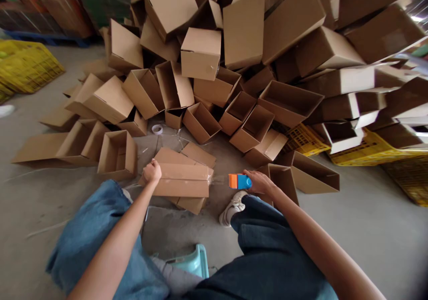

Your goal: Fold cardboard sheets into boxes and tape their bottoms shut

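Note:
A closed cardboard box (182,186) lies between my knees on top of flattened-looking cardboard pieces (190,204). My left hand (152,172) is closed on the left end of this box. To the right, my right hand (259,181) grips a blue and orange tape dispenser (240,181), its fingers partly hidden behind the tool. A strip of clear tape (217,179) stretches between the box's right end and the dispenser. Along the top of the box runs a seam where two flaps meet.
A tall heap of open cardboard boxes (244,28) fills the far side. A tape roll (157,129) lies on the floor before it. Yellow crates (30,66) stand at left, others (364,150) at right. A turquoise stool (197,262) is beneath me.

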Demonstrator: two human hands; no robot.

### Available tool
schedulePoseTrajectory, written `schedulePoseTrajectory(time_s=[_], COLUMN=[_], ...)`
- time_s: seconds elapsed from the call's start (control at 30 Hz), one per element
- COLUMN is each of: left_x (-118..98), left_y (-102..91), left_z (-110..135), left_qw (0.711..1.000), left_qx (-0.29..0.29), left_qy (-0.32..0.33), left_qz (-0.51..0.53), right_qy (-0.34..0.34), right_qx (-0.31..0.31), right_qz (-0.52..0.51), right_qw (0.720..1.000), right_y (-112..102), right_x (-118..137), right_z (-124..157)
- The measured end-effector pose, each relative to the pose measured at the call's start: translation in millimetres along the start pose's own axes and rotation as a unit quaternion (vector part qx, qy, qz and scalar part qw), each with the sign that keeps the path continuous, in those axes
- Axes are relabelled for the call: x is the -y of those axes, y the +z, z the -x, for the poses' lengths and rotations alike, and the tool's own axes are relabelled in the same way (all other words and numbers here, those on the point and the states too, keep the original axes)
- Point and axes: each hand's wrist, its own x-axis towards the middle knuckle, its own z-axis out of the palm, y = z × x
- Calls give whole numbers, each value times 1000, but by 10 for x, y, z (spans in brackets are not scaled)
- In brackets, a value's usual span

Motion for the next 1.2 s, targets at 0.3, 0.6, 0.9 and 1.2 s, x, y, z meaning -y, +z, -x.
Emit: schedulePoseTrajectory(time_s=[0.3, 0.6, 0.9, 1.2], left_x=[16, 8, -4, -47], left_y=[57, 89, 34, 111], left_z=[-45, -49, 40, 70], left_qw=[1000, 1000, 1000, 1000], left_qx=[-7, -12, -1, -18], left_qy=[-1, -7, -3, 7], left_qz=[5, 12, 25, 18], right_qy=[4, -32, -34, 28], right_qx=[8, 14, 29, 49], right_qz=[24, 86, 73, 64], right_qw=[1000, 996, 996, 996], right_y=[-34, -28, -113, -125], right_x=[118, 482, 1058, 1368], right_z=[-18, -216, -504, -604])
